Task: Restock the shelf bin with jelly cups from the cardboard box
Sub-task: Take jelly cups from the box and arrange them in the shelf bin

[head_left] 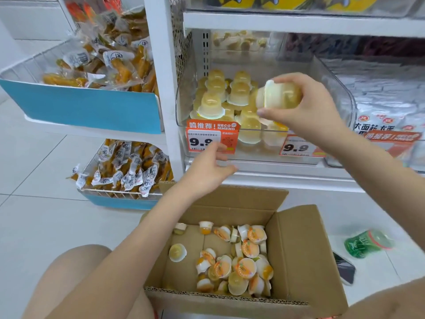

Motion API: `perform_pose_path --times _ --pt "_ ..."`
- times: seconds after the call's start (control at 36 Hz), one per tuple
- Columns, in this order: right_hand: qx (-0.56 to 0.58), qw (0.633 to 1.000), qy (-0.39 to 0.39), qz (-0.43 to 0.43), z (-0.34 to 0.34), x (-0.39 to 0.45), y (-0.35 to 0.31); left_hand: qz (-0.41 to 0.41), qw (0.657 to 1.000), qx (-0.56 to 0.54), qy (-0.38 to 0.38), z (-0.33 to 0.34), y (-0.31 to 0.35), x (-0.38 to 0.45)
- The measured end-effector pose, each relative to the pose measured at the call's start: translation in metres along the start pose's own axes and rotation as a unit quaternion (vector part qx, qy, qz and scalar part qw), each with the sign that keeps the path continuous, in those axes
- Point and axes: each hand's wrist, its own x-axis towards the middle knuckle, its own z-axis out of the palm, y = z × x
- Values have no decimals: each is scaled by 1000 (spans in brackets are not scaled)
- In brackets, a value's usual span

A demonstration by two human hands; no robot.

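My right hand (305, 107) grips a yellow jelly cup (279, 95) tipped on its side, held over the clear shelf bin (340, 93). Inside the bin several jelly cups (213, 104) stand stacked upside down at its left. My left hand (211, 171) hovers in front of the bin's orange price tag (212, 137), fingers relaxed and holding nothing. Below, an open cardboard box (303, 254) on the floor holds several loose jelly cups (241, 265) with orange lids, piled toward its right side.
White wire baskets with blue fronts (87, 107) hold packaged snacks at the left. Bagged goods (386, 107) fill the neighbouring bin on the right. A green bottle (365, 244) and a dark phone (345, 270) lie on the tiled floor right of the box.
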Motion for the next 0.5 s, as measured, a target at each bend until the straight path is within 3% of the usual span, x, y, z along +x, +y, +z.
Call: perform_pose_path --times 0.19,0.39,0.5 --pt "-224 955 -195 -22 16 89 -19 50 998 39 27 -7 5 22" --pt "-294 915 -274 -39 43 105 -14 93 989 109 28 -11 -3 23" --pt "-294 915 -275 -38 51 106 -5 97 987 122 31 -10 -4 23"
